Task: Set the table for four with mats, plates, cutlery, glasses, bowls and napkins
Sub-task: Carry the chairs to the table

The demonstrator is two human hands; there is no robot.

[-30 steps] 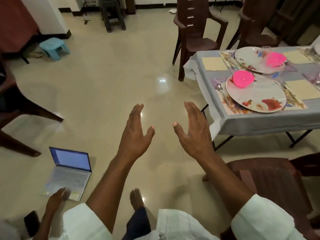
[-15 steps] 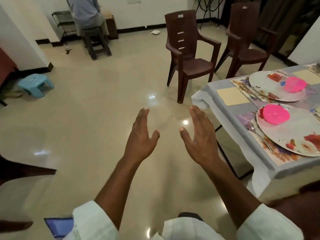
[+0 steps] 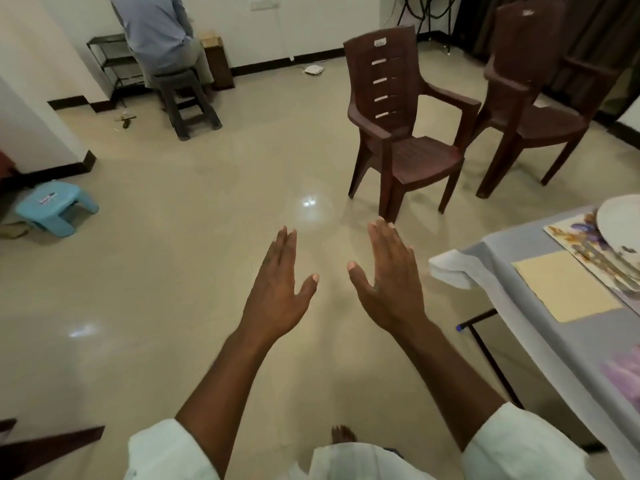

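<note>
Mostly glossy beige tiled floor (image 3: 173, 306) fills the view. Grey-clothed table (image 3: 540, 341) cut off at the right edge, near side, with a black folding leg (image 3: 485, 355) under it. Two dark brown plastic armchairs stand far right: nearer brown armchair (image 3: 401, 133) and farther brown armchair (image 3: 530, 98) side by side, apart from the table. A seated person in a blue shirt (image 3: 156, 32), back to camera, sits on a dark stool (image 3: 187, 102) at far left by the white wall, next to a black wire rack (image 3: 110, 64). Small light-blue plastic footstool (image 3: 55, 207) on the floor at left.

Both arms in white sleeves reach forward over the floor, mid frame. Left hand (image 3: 277, 292) is flat with fingers straight and together, thumb out, holding nothing. Right hand (image 3: 391, 285) same: fingers straight, thumb spread, empty. Hands are apart from each other and touch nothing; both are left of the table.

On the table: pale yellow rectangular napkin (image 3: 564, 285) lies flat near the corner. Just right of it a floral-print place mat (image 3: 585, 247), partly out of frame. White round plate (image 3: 620, 220) sits on the mat, only its left part visible. A blurred purple patch (image 3: 623, 375) on the cloth nearer, can't tell what it is. A bare foot (image 3: 343, 434) shows at the bottom.
</note>
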